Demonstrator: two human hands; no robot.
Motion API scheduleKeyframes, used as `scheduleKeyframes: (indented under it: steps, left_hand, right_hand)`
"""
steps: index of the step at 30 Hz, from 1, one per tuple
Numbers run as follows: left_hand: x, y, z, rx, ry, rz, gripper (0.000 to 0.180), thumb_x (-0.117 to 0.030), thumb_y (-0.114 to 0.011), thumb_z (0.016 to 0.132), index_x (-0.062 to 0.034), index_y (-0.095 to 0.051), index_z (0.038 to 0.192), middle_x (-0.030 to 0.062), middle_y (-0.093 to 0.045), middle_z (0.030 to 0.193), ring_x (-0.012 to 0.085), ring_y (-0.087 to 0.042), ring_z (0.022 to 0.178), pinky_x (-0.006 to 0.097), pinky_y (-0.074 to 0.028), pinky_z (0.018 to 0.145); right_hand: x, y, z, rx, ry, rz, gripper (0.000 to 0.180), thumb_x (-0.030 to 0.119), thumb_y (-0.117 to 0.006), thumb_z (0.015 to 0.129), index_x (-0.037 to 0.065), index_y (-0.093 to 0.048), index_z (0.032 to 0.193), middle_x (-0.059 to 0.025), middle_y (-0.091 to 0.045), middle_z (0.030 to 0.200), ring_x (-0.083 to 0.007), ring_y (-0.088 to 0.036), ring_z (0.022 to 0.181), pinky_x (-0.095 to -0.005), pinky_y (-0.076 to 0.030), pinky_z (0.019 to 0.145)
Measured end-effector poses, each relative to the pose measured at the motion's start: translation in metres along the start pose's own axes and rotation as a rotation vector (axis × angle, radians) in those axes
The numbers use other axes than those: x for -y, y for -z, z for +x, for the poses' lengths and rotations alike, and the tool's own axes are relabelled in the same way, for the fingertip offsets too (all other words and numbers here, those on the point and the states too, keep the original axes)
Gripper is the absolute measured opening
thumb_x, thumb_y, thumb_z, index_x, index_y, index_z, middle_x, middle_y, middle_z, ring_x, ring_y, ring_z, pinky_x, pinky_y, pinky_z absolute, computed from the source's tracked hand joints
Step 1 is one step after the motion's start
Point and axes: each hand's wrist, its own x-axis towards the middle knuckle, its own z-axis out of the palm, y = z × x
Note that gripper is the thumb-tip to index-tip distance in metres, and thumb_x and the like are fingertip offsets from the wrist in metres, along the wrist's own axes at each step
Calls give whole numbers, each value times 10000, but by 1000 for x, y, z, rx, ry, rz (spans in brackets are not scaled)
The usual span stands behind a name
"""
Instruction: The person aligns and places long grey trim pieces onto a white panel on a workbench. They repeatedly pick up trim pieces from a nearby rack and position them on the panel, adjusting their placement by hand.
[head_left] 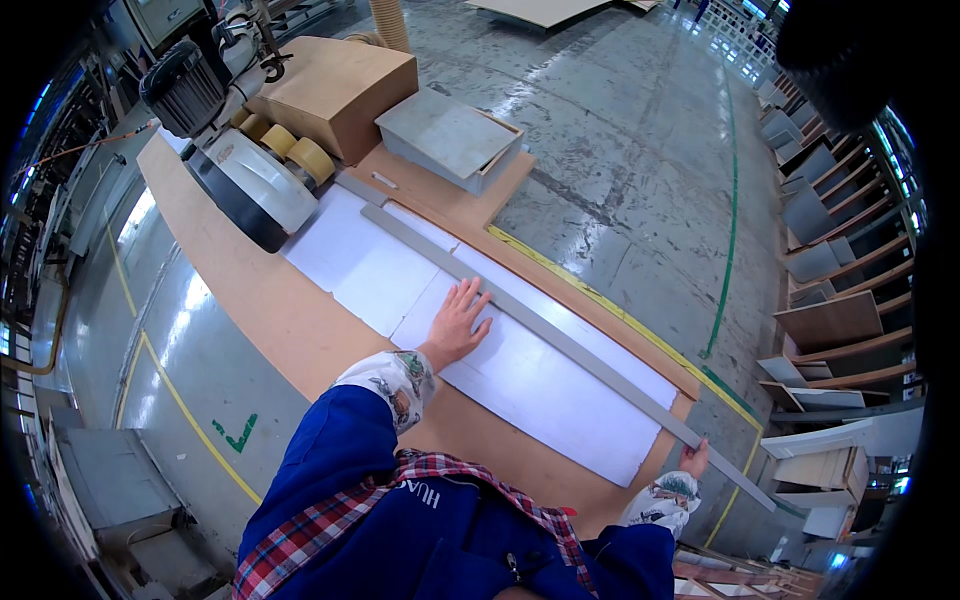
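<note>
A long, narrow grey strip (600, 371) runs slantwise across a white sheet (520, 395) on a brown worktable. My left hand (459, 325) is open over the white sheet, its fingers apart and its fingertips at the strip's near edge. Toward the strip's right end, my right hand (694, 457) grips it just past the table's end, and the strip sticks out beyond that hand. The far left end of the strip points at a feeder machine with yellow rollers (311, 159) and a dark motor (183, 90).
A brown box (345, 85) and a grey-topped tray-like box (450, 130) stand beyond the machine. A brown raised fence (600, 305) edges the table's far side. Racks with upright panels (830, 320) line the right. Grey floor with yellow and green lines surrounds the table.
</note>
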Motion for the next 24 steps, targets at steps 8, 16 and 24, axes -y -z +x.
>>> scheduleKeyframes:
  steps: [8,16,24]
  left_hand:
    - [-1,5,9,50,-1,-42,487,-280,-548,856,-53,-459,1277,198,-298,1423,369,-281,1318,467,-211,1095]
    - [9,1,23,14,222,20,625,-380,-539,849,-24,-375,1336,186,-230,1462,350,-208,1355,471,-139,1112]
    - [3,2,41,35,310,76,771,-470,-529,828,20,-288,1372,173,-178,1486,339,-159,1373,505,-88,1110]
  right_hand:
    - [3,17,17,143,13,99,175,168,-605,885,22,-589,981,-75,-628,930,-205,-599,856,-334,-510,757]
    - [17,-64,-44,207,37,12,251,175,-602,891,-9,-573,1059,-92,-625,987,-174,-597,917,-282,-505,779]
    - [-4,-104,-65,208,46,-53,267,143,-560,912,-61,-550,1084,-113,-620,1026,-193,-611,912,-275,-534,785]
